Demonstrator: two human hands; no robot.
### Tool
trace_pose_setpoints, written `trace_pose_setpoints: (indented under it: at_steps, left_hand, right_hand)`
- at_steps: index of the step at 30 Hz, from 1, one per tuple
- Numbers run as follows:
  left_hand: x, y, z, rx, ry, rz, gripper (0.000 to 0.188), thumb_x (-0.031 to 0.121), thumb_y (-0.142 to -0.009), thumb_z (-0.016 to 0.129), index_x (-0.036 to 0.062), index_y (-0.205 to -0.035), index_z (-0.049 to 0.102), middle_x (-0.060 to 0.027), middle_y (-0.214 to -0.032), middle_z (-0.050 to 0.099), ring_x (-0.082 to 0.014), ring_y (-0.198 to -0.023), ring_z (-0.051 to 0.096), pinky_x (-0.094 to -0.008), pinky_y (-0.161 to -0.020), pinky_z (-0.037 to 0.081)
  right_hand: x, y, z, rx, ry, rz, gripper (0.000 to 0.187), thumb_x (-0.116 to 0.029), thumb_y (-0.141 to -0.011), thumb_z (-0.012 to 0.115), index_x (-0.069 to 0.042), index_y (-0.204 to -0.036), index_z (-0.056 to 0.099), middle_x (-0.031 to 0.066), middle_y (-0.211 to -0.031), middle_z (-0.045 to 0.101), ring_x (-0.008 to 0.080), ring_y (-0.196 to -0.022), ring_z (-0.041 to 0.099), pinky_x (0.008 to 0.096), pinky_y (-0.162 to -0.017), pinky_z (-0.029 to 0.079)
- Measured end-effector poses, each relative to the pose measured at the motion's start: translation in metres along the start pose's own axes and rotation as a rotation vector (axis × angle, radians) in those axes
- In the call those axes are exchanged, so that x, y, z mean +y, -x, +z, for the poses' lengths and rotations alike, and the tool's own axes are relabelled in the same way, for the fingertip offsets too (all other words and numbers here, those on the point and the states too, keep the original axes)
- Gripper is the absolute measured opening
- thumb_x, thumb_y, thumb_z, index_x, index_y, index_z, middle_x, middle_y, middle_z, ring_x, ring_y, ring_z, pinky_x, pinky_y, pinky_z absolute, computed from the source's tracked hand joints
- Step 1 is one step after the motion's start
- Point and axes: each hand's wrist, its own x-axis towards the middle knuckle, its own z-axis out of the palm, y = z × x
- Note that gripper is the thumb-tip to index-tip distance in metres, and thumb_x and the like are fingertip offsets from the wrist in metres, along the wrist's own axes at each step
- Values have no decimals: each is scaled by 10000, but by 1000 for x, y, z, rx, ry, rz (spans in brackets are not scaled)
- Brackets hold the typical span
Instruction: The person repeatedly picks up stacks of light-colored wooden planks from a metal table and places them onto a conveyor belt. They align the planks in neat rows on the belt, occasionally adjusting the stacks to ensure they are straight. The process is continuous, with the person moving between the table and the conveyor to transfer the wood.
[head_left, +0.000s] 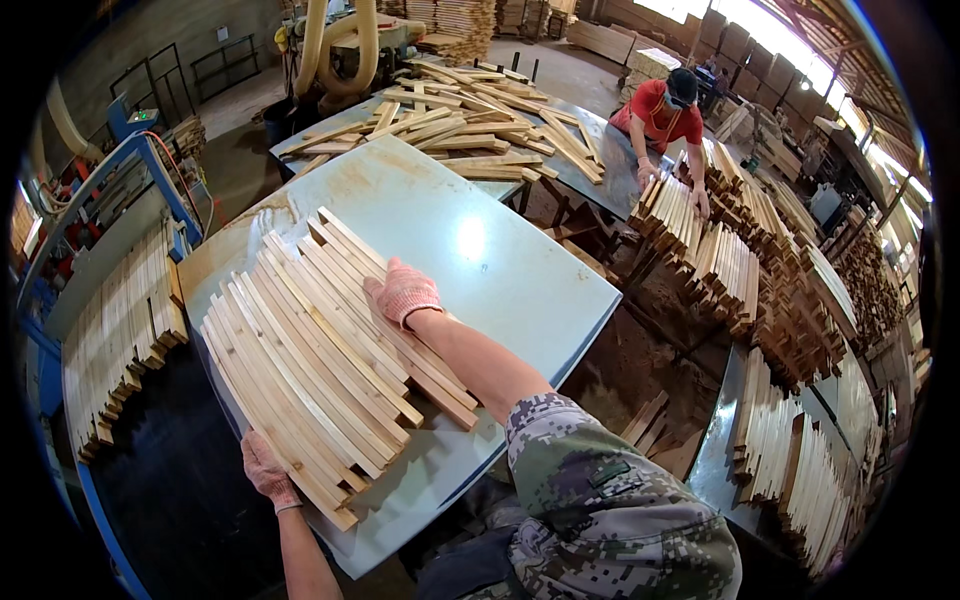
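A row of long, pale wooden strips [310,350] lies side by side on a light blue-grey tabletop [490,250]. On the right of the row, several strips sit slightly apart, their near ends uneven. My right hand [405,292], in a pink knitted glove, is closed on the strips at that right side, toward their far half. My left hand [268,468], gloved alike, rests against the outer left edge near the closer end, its fingers stretched along the wood. Part of its fingers is hidden by the strips.
A blue-framed machine [160,165] stands at left beside more strips [125,340]. Loose strips [470,120] are heaped beyond my table. At far right a person in red [665,125] handles stacked strips [680,215]. More strips [800,460] lie at lower right.
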Motion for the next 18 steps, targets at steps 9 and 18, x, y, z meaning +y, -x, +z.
trace_pose_setpoints:
  at_steps: [9,18]
  left_hand:
    - [15,4,14,32,100,-65,417,358,-1147,521,8,-1261,717,-56,-1111,741,-146,-984,677,-304,-899,541]
    - [23,7,12,95,-54,47,342,303,-1114,573,23,-1228,735,-93,-1097,757,-189,-985,705,-334,-903,548]
  right_hand:
    - [6,-5,3,4,-6,12,683,-594,-1003,574,-1,-1341,596,250,-1310,710,413,-1237,676,485,-1068,524]
    - [-2,-3,5,32,23,12,649,-574,-1002,576,-17,-1333,620,271,-1321,701,424,-1250,669,485,-1083,519]
